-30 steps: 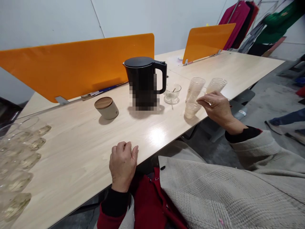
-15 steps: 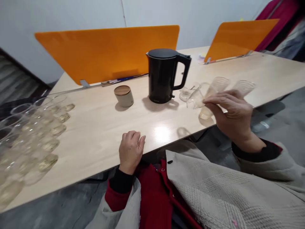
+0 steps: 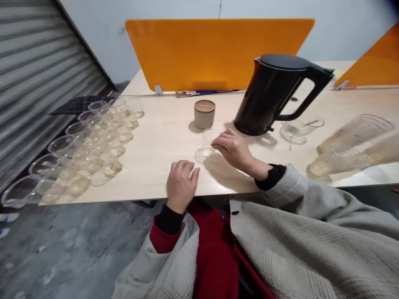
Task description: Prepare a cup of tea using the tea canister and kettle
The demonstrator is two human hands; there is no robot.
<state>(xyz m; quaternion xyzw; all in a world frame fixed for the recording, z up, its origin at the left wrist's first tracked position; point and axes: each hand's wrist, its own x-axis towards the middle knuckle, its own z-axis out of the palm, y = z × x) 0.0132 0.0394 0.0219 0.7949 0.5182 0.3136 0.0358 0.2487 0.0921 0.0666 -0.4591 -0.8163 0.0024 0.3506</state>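
Change: glass cup (image 3: 208, 143) carried from the right, now standing on desk (image 3: 156, 137) | right hand (image 3: 232, 147): fingers seemingly pinching its rim | left hand (image 3: 181, 185): loosely curled, empty, on desk edge

Kettle (image 3: 274, 97) was black. Divider panel (image 3: 218, 52) was orange, second one (image 3: 372, 62) orange too. Table (image 3: 156, 166) was pale wood-grain. Canister (image 3: 204, 114) was beige with brown wooden lid. Cup (image 3: 208, 143) at right hand (image 3: 232, 147) was clear; rows of cups (image 3: 87, 145) clear, yellowish at base. Coat sleeve (image 3: 311, 232) was grey check weave; garment beneath was red, cuffs black. Shutter (image 3: 34, 74) was grey.
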